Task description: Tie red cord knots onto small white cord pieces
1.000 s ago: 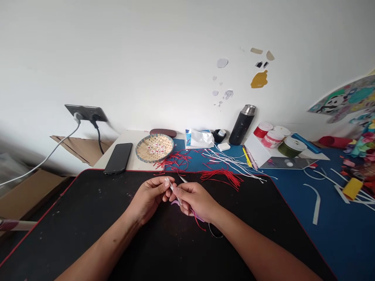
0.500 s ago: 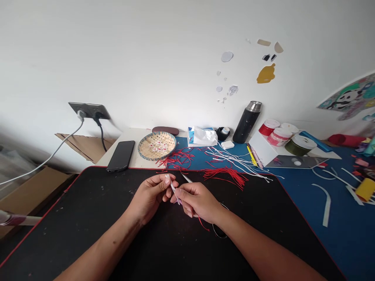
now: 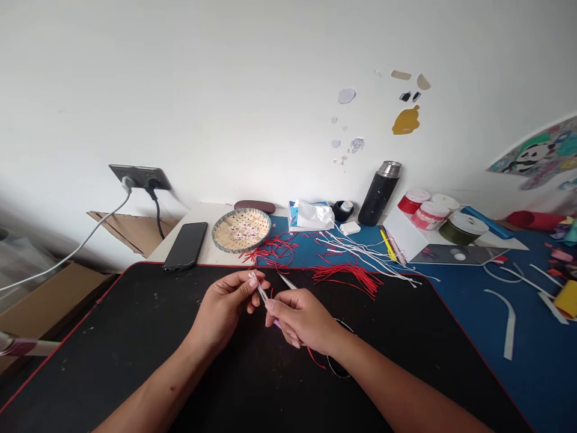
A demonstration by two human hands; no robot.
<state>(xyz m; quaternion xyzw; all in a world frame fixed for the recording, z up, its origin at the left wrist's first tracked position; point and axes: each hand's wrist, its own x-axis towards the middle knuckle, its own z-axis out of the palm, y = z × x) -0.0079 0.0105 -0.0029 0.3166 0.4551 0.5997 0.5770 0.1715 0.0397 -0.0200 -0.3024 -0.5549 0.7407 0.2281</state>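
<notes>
My left hand (image 3: 228, 304) pinches the upper end of a white cord (image 3: 261, 292), doubled into strands, between thumb and forefinger. The cord slants down to my right hand (image 3: 300, 317), whose closed thumb and fingers grip its lower part. A thin pink-purple stick (image 3: 277, 324) shows under the right fingers; its kind is hidden. Scissors lie on the black mat beneath my right hand, with the pointed blades (image 3: 287, 281) beyond the fingers and a handle loop by the wrist. A red cord (image 3: 316, 359) trails out below the right hand.
Beyond the mat (image 3: 148, 337) lie red cords (image 3: 349, 276), white cords (image 3: 360, 248) and a woven basket (image 3: 241, 240) with small pieces inside. A phone (image 3: 186, 245) rests at the left. Along the wall stand a tissue box (image 3: 311, 215), a black flask (image 3: 381, 193) and thread spools (image 3: 464, 230).
My hands have drawn slightly apart, and more white cord shows between them. My right hand sits a little lower and further right. The whole view has shifted slightly.
</notes>
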